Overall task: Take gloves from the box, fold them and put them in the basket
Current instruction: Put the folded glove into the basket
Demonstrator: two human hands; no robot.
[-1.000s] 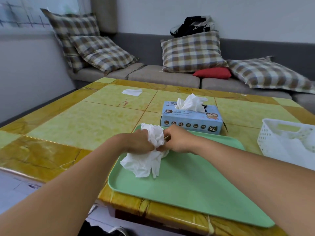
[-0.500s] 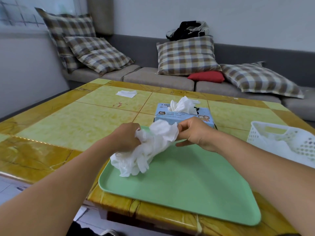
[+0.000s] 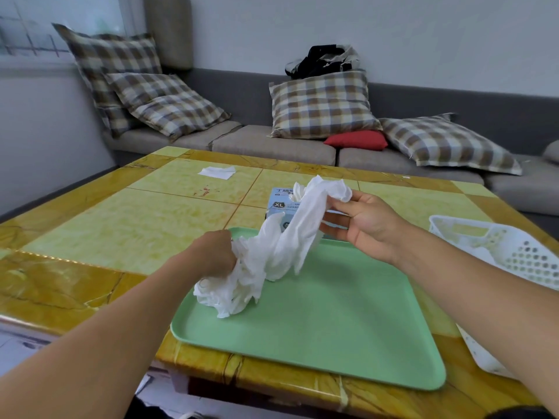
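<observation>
Both hands hold a bunch of white gloves (image 3: 281, 246) above the green tray (image 3: 332, 328). The left hand (image 3: 211, 255) grips the lower end, its fingers curled into the crumpled mass, which hangs down from the fist and reaches the near-left part of the tray. The right hand (image 3: 366, 225) is higher and to the right; its thumb and fingertips pinch the upper end of one glove, while the lower fingers (image 3: 332, 231) are loosely extended beneath it. The glove stretches slantwise between the two hands.

Behind the gloves, partly hidden by them, stands the blue box (image 3: 279, 202) marked XL, at the far edge of the tray, with more white material showing at its top. The white basket (image 3: 514, 252) with a perforated wall stands on the right of the surface (image 3: 121, 225), just beside the tray; something white lies inside it, though what it is cannot be told.

The surface is tiled in yellow and amber. A white scrap (image 3: 217, 171) lies near its far left edge, well apart from the tray. Beyond is a grey sofa (image 3: 272, 143) with checked cushions (image 3: 320, 104) and one red cushion (image 3: 357, 140).
</observation>
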